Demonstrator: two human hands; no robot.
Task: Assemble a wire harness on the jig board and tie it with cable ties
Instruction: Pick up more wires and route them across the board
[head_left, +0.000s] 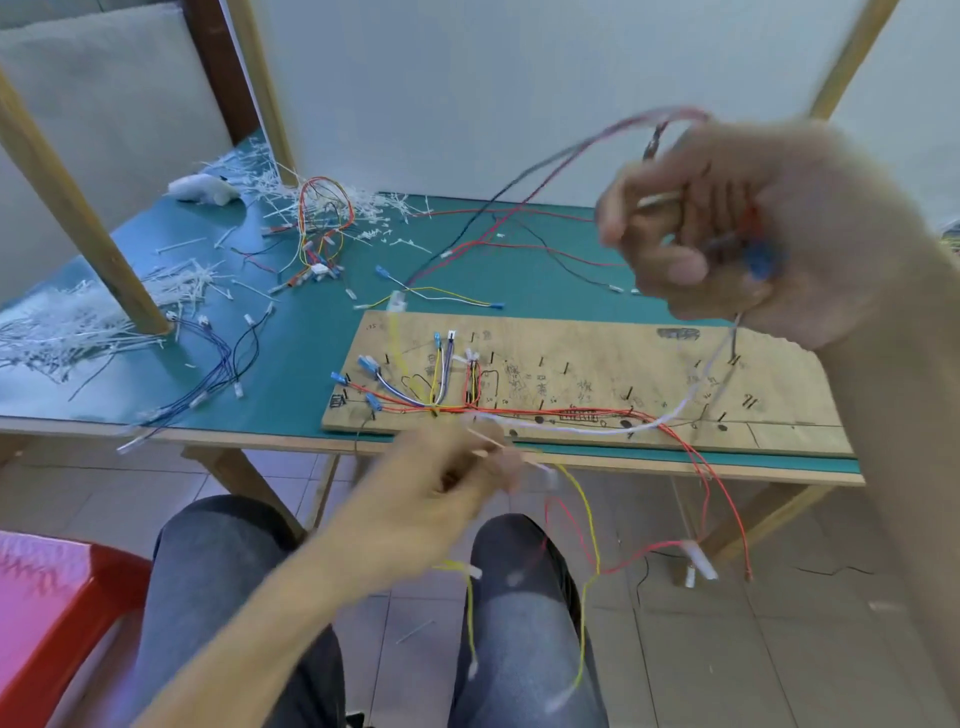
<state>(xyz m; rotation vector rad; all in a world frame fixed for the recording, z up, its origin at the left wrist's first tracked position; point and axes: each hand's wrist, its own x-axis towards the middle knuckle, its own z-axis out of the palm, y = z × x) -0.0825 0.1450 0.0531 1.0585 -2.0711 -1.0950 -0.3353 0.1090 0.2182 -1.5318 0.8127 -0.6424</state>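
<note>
The jig board (649, 364) lies flat at the near edge of the green worktop (311, 332). Your wire harness (519, 413) runs along its pegs, with red and yellow leads (589, 519) hanging off the front edge above your knees. Your left hand (441, 483) sits just below that edge, pinching a thin white strip (485, 439) (too blurred to tell tie from wire). Your right hand (727, 234) is raised over the board's right end, fingers curled round a bunch of loose wires (571, 149) with a blue connector (759, 265). White cable ties (67, 327) lie heaped at the worktop's far left.
</note>
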